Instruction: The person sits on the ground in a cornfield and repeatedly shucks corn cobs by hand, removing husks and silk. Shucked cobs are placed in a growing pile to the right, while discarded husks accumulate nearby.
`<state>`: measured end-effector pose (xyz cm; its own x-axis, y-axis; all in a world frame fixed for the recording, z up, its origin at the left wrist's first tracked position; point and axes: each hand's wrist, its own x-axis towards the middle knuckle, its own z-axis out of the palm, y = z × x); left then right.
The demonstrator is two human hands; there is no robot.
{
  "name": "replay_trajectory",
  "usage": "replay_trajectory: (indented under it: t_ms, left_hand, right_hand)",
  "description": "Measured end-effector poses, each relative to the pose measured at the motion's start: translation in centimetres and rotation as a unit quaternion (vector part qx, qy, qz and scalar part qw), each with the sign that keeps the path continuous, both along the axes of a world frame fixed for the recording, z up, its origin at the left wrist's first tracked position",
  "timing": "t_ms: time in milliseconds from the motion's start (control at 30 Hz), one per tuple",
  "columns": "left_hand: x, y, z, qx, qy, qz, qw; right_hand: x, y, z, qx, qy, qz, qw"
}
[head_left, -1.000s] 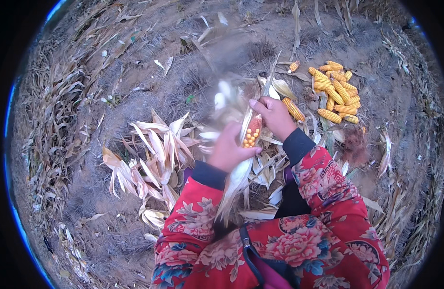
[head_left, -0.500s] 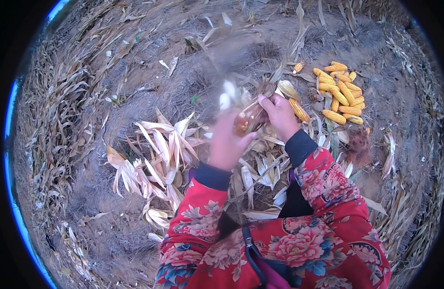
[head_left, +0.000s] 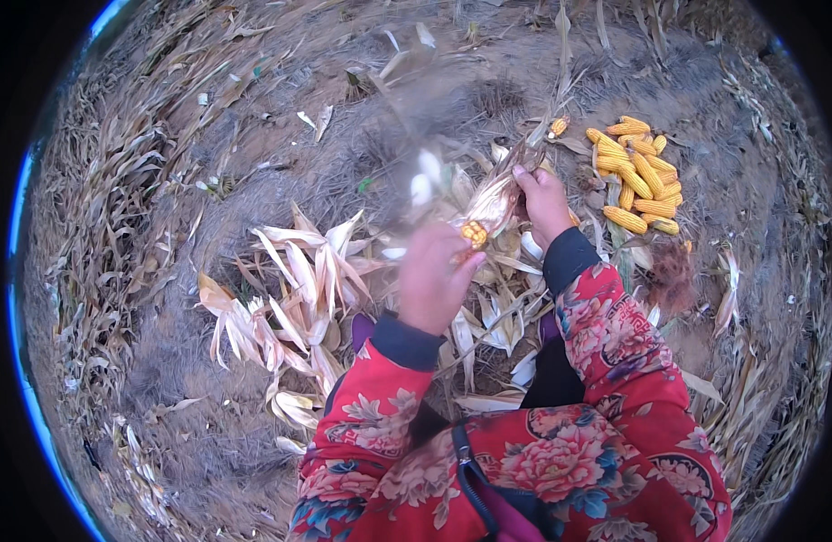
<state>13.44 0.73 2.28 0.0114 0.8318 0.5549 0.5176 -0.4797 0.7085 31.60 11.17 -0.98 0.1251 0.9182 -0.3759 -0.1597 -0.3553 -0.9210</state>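
Note:
My left hand (head_left: 434, 278) is closed on an ear of corn (head_left: 474, 234), whose yellow end pokes out past my fingers. Pale dry husk (head_left: 495, 200) spreads upward and to the right from the ear. My right hand (head_left: 546, 204) pinches this husk along its right side, thumb pointing away from me. Most of the ear lies hidden behind my left fingers and the husk. Under both hands the ground is strewn with stripped husks (head_left: 499, 323).
A pile of bare yellow corn ears (head_left: 646, 172) lies at the right, with a small ear (head_left: 559, 126) just left of it. Dry husks (head_left: 294, 280) are heaped to the left. Reddish corn silk (head_left: 672, 274) rests near the pile. A milky smear blurs the view above my hands.
My right hand has shifted slightly right and the husk has swung up and away. Yellow kernels at the ear's end now show, with my left hand a little lower.

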Motion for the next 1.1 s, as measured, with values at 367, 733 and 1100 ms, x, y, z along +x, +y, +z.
replay_trajectory:
  t_ms: [367,733,1100]
  left_hand:
    - [-1.4,1.4,-2.1,-0.219,-0.371,-0.044,0.902]
    - [0.4,0.5,-3.1,-0.287,-0.207,-0.048,0.934]
    - [-1.3,-0.4,-1.7,-0.265,-0.103,0.008,0.959]
  right_hand:
    - [-0.9,-1.2,1.6,-0.002,0.249,0.029,0.968]
    - [-1.3,-1.4,1.0,0.007,0.104,0.05,0.993]
    - [2.8,1.0,-9.6,0.081,-0.331,0.187,0.921]
